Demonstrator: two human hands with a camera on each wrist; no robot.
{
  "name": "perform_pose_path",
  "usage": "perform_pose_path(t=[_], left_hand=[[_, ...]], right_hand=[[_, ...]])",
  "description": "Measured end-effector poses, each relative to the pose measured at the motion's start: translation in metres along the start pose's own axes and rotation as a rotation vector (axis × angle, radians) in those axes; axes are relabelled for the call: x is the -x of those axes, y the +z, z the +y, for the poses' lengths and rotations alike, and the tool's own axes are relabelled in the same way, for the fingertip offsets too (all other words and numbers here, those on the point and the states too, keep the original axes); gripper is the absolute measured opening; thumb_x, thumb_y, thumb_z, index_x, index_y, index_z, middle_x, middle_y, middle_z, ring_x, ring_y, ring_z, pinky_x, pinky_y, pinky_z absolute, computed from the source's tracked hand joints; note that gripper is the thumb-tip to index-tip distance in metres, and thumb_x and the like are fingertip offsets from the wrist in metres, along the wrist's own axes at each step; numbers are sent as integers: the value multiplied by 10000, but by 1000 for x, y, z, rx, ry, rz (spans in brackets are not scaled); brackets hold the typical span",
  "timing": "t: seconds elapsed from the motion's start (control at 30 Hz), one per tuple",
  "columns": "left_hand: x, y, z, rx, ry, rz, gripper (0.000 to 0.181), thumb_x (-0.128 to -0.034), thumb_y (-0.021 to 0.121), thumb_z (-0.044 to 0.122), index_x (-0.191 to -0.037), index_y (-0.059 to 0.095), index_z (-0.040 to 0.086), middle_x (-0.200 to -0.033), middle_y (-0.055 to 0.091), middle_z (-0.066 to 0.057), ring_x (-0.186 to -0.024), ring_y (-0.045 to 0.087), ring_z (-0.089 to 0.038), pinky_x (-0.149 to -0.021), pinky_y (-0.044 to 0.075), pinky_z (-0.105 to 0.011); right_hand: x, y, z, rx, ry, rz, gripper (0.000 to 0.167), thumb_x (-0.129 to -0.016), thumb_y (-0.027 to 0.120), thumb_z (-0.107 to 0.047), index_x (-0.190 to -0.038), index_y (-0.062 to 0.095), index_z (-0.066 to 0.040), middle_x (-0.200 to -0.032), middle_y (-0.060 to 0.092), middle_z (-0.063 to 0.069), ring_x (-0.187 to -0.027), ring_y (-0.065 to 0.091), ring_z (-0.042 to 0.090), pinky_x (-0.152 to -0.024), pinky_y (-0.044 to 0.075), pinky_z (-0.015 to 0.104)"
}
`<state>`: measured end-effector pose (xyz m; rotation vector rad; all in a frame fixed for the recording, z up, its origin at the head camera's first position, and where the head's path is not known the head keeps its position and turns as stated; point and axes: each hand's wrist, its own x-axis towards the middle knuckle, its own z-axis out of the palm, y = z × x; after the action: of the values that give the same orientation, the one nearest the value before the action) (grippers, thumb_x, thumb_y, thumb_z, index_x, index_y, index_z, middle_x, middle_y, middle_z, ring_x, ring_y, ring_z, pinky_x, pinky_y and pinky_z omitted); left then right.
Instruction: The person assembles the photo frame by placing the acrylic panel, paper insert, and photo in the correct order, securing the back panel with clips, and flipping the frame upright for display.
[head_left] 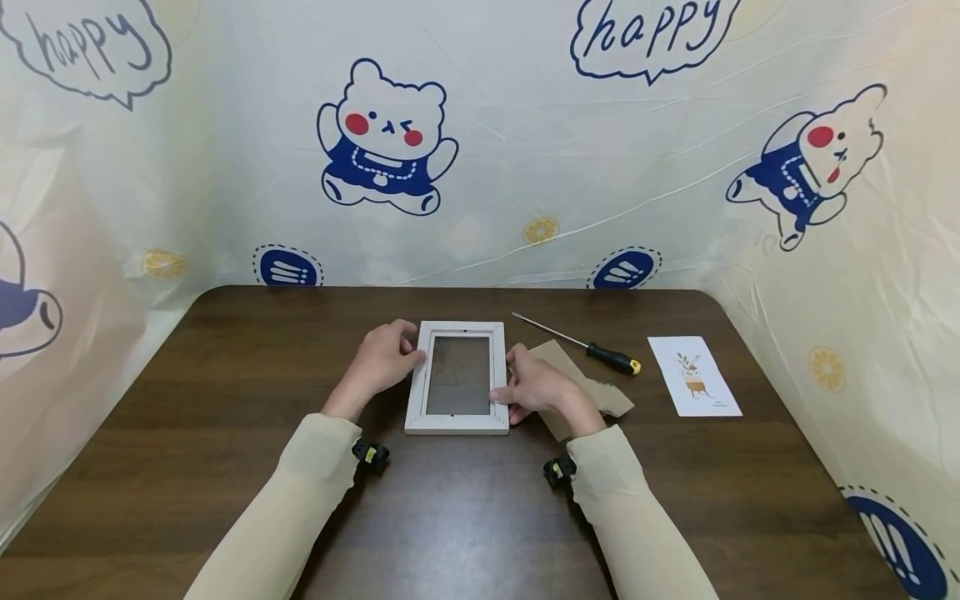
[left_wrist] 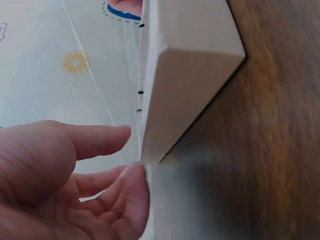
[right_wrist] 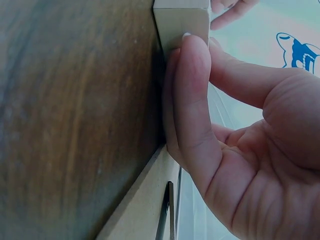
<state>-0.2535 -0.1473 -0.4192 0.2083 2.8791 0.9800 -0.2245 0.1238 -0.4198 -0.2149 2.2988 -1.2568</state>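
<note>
A white rectangular frame (head_left: 457, 423) lies flat on the brown table, with a greyish pane (head_left: 459, 375) in its opening. My right hand (head_left: 536, 383) grips its right side, thumb on top and fingers against the outer edge; the right wrist view shows those fingers (right_wrist: 192, 95) on the pale side of the frame (right_wrist: 182, 25). At the upper left side is my left hand (head_left: 381, 360), its fingers bent loosely and thumb near the edge. In the left wrist view the left hand (left_wrist: 75, 175) is beside the frame's corner (left_wrist: 190, 85); whether it touches I cannot tell.
A brown board (head_left: 555, 354) with a torn-looking piece (head_left: 611, 398) lies partly beneath my right forearm. Behind it is a screwdriver (head_left: 611, 358) with a black and yellow handle. Farther right lies a white card (head_left: 693, 375) with a plant drawing. A printed curtain (head_left: 480, 167) hangs behind the table.
</note>
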Motion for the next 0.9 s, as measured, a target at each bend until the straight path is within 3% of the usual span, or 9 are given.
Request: perform_pose_path(t=[0.33,0.9], left_hand=[[10,-7,-7,132,-62,-127,588,-1047,678,199,-1530,462,-60,-1186,653,-225,-889,760,-281,-839,633,-442],[13,-4,-10,266,-94,-246,575,-1029,675,116,-1533,460,-58,-1285,582,-241,-973,724,-286,-884,639,-404]], right_hand=[[-1,0,0,-2,0,0,545,-1017,710,-51,-1424,357,24,-957,643,194,-613,664,212,-612,631,344],[-1,1,0,-11,1,4,537,-1016,708,-43,-1414,356,28,-942,647,198,-609,664,212,-609,633,352]])
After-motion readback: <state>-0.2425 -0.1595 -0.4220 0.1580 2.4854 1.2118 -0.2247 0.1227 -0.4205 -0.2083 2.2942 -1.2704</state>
